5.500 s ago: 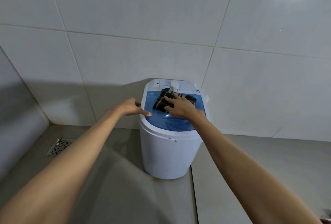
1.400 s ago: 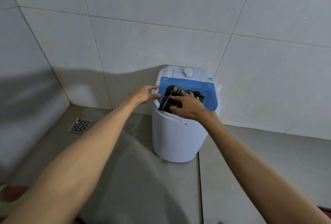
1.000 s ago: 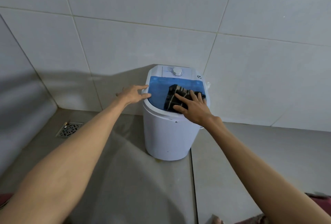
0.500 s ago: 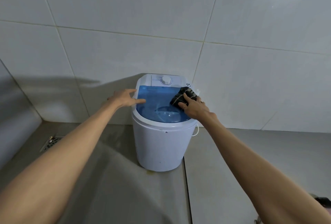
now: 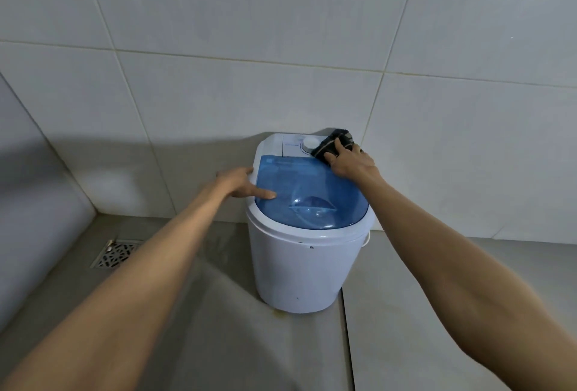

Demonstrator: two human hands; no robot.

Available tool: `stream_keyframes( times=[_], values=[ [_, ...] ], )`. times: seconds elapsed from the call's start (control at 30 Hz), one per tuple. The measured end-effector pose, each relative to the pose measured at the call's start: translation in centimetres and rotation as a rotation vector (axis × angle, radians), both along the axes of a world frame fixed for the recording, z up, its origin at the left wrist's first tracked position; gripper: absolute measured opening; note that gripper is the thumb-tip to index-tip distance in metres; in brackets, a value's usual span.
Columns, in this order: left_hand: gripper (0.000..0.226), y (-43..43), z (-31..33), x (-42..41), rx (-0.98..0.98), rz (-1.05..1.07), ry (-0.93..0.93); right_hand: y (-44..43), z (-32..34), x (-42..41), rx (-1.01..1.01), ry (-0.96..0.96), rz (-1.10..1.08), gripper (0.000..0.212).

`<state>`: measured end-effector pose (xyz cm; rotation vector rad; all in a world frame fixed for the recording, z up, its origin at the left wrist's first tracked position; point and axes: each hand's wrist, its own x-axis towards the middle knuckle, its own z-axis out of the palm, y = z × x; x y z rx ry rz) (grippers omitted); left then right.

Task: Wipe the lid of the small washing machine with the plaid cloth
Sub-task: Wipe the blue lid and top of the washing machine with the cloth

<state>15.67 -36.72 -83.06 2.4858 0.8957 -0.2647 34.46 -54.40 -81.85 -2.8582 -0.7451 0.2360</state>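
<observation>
The small washing machine [image 5: 299, 265], a white upright drum, stood on the grey floor [image 5: 218, 343] against the tiled wall [image 5: 218, 93]. Its blue see-through lid [image 5: 307, 193] lay shut and flat on top, with its straight edge toward the wall and its rounded edge toward the person. Behind the lid sat the white control panel with a round dial [image 5: 310, 143]. What the drum held could not be made out through the lid. The plaid cloth [image 5: 332, 145], dark and bunched, lay at the far right corner of the top, just beside the dial, its long axis running from the dial toward the wall. The right hand [image 5: 349, 162] pressed down on the cloth, fingers curled over it. The left hand [image 5: 240, 184] rested spread on the lid's left edge, holding nothing. A metal drain grate [image 5: 115, 253] sat in the floor to the left.
</observation>
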Motion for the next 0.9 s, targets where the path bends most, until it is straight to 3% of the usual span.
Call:
stream_keyframes(
  times=[0.13, 0.33, 0.47, 0.57, 0.73, 0.9],
  values=[
    [0.103, -0.3, 0.1, -0.4, -0.004, 0.011, 0.003, 0.5, 0.3, -0.2, -0.016, -0.055, -0.049, 0.064],
    [0.092, -1.3, 1.2, -1.0, 0.018, 0.000, 0.011, -2.4, 1.9, -2.0, -0.106, -0.047, -0.063, 0.042],
    [0.129, 0.1, 0.0, -0.9, 0.015, 0.045, 0.002, -4.8, 2.1, -3.5, -0.122, -0.039, -0.046, 0.036],
    [0.102, -1.8, 1.2, -1.7, 0.112, 0.063, -0.002, -6.6, 3.2, -4.6, -0.130, -0.017, -0.046, 0.037],
    [0.084, -4.3, 4.3, -2.3, 0.167, 0.082, -0.136, -9.1, 5.9, -5.3, -0.107, 0.046, -0.037, 0.035],
    [0.066, -6.3, 9.1, -2.0, 0.248, 0.013, -0.303, -10.1, 8.9, -6.5, 0.153, 0.200, 0.054, 0.046]
  ],
)
